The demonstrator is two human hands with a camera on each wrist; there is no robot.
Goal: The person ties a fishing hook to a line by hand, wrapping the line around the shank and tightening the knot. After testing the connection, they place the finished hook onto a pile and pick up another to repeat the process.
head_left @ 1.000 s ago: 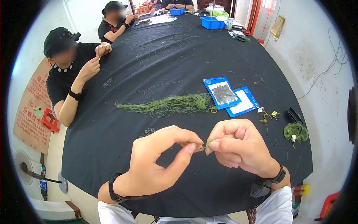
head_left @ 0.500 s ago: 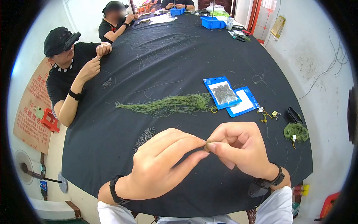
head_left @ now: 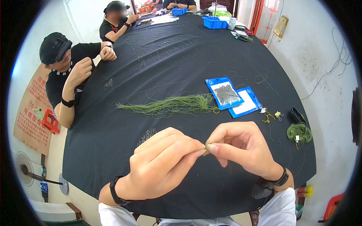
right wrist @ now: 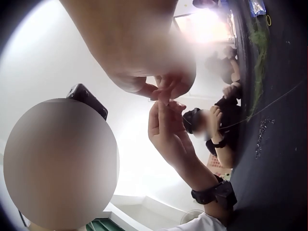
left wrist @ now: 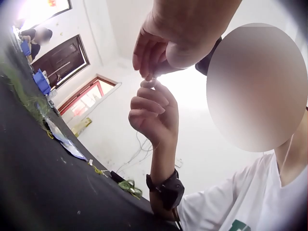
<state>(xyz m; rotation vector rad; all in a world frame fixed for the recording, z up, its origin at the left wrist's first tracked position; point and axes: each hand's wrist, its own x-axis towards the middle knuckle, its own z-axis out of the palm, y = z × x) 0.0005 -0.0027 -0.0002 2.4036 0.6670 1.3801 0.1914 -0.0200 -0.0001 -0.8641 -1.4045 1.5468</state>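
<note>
My left hand (head_left: 160, 164) and right hand (head_left: 241, 148) meet fingertip to fingertip above the black table, each pinching with thumb and forefinger. A thin line (right wrist: 269, 107) trails away from the fingertips in the right wrist view. Whatever else sits in the pinch is tiny and hidden by the fingers, so I cannot tell its kind. Partly behind my left hand lies a pile of small dark wire pieces (head_left: 147, 136), hook-like in look. Further off, a long bundle of green line (head_left: 169, 104) stretches across the cloth, a yellow ring (head_left: 216, 110) at its right end.
Two blue-edged packets (head_left: 247, 104) overlap beyond my right hand, one showing small dark pieces. Yellow ties (head_left: 267, 116) and a coil of green line (head_left: 299, 134) lie to the right. Another person (head_left: 64, 67) sits at the left edge; a blue bin (head_left: 215, 23) stands far back.
A thin piece showed between my fingertips a second ago; now the fingertips cover it. My left fingers have drawn closer together. The person at the left has moved their hands apart.
</note>
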